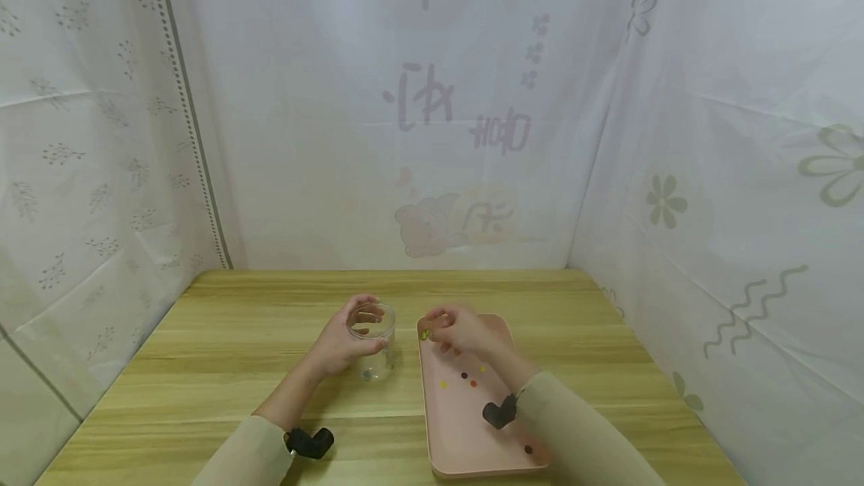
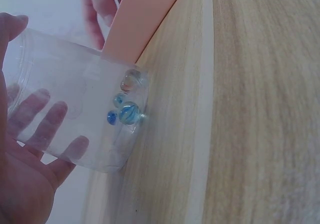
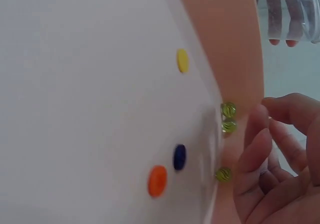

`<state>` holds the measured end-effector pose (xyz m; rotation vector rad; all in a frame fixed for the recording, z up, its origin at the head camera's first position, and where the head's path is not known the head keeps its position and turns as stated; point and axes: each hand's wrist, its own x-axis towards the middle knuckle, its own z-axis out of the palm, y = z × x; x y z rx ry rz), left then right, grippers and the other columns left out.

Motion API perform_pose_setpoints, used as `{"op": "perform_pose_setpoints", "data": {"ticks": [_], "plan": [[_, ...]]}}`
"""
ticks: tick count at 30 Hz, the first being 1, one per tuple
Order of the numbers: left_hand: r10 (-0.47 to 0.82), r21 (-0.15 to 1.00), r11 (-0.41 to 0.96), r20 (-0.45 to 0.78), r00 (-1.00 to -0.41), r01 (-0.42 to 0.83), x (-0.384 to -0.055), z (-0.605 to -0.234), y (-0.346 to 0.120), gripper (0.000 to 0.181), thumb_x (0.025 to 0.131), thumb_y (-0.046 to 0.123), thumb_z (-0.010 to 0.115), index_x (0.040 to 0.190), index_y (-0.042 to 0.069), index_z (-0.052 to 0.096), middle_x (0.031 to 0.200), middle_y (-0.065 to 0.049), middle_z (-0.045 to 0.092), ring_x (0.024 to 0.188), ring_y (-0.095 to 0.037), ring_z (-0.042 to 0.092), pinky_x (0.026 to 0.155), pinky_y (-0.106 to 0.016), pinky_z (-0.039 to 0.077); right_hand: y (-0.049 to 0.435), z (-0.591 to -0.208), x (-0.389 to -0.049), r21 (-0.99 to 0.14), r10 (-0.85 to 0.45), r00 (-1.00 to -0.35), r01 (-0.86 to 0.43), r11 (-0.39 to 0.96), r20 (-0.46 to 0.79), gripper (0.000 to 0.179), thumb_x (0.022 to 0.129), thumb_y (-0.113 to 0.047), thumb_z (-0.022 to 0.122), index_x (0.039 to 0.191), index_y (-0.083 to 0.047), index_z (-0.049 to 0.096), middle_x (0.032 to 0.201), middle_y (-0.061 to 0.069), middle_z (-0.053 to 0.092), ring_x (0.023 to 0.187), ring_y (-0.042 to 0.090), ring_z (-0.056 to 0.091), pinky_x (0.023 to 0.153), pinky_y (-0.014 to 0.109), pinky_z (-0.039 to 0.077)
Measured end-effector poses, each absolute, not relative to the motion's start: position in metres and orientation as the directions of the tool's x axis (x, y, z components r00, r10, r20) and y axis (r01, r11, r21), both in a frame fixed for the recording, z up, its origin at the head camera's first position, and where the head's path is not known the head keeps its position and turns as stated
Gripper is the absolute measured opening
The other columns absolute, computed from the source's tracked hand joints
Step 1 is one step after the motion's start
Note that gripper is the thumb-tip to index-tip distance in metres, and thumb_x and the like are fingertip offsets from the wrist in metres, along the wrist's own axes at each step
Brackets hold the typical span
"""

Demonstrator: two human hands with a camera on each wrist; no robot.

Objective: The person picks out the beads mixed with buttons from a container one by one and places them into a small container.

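Observation:
My left hand [image 1: 343, 340] grips a clear plastic cup [image 2: 75, 104], its fingers and thumb spread round the wall. Several glass marbles [image 2: 129, 113], mostly bluish, lie at the cup's bottom. My right hand [image 1: 462, 332] is over the far left corner of a shallow pink tray [image 1: 466, 433], fingers bent and nothing visible between them. Close to its fingertips, green marbles [image 3: 228, 126] sit along the tray's wall; one more green marble [image 3: 224, 174] lies apart from the pair. Part of the tray is hidden beneath the right hand and forearm.
Flat round pieces lie loose on the tray floor: a yellow one [image 3: 182, 60], a dark blue one [image 3: 179, 157] and an orange one [image 3: 157, 181], among others. A dark piece [image 1: 529, 450] is near the tray's front right corner. Patterned curtains [image 1: 304, 133] surround the wooden table [image 1: 223, 351].

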<state>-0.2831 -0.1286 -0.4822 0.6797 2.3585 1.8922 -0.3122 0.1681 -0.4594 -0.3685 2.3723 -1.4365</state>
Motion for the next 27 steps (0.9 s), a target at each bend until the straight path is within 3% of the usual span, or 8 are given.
{"op": "perform_pose_setpoints", "data": {"ticks": [5, 12, 21, 27], "plan": [[0.358, 0.933, 0.162, 0.248, -0.900, 0.322, -0.284, -0.483, -0.129, 0.078, 0.093, 0.012, 0.086, 0.157, 0.000, 0.042, 0.150, -0.030, 0.058, 0.139, -0.053, 0.057, 0.113, -0.067, 0.052, 0.165, -0.469, -0.309, -0.877, -0.406, -0.901, -0.065, 0.477, -0.154, 0.037, 0.100, -0.004, 0.068, 0.137, -0.011, 0.071, 0.095, 0.009, 0.070, 0.069, 0.016, 0.061, 0.057, 0.025, 0.043], [0.354, 0.932, 0.167, 0.248, -0.902, 0.321, -0.284, -0.483, -0.129, 0.076, 0.093, 0.012, 0.086, 0.156, 0.003, 0.044, 0.150, -0.030, 0.058, 0.139, -0.050, 0.058, 0.115, -0.068, 0.050, 0.163, -0.485, -0.306, -0.906, -0.421, -0.893, -0.035, 0.422, -0.162, 0.048, 0.098, -0.002, 0.068, 0.145, -0.007, 0.064, 0.075, 0.000, 0.055, 0.061, 0.013, 0.045, 0.053, 0.025, 0.035], [0.359, 0.943, 0.154, 0.225, -0.906, 0.295, -0.283, -0.481, -0.129, 0.078, 0.094, 0.013, 0.086, 0.157, 0.003, 0.042, 0.152, -0.027, 0.057, 0.142, -0.053, 0.054, 0.114, -0.063, 0.054, 0.161, -0.496, -0.311, -0.906, -0.371, -0.920, -0.044, 0.421, -0.128, 0.041, 0.096, 0.000, 0.071, 0.136, -0.008, 0.070, 0.082, 0.002, 0.067, 0.062, 0.013, 0.059, 0.045, 0.021, 0.035], [0.351, 0.946, 0.151, 0.220, -0.910, 0.287, -0.284, -0.483, -0.128, 0.078, 0.093, 0.012, 0.087, 0.157, 0.004, 0.043, 0.152, -0.027, 0.058, 0.142, -0.053, 0.055, 0.113, -0.060, 0.055, 0.162, -0.501, -0.311, -0.895, -0.378, -0.920, -0.078, 0.439, -0.105, 0.031, 0.095, 0.001, 0.071, 0.126, -0.004, 0.072, 0.086, 0.004, 0.068, 0.066, 0.013, 0.061, 0.051, 0.021, 0.040]]}}
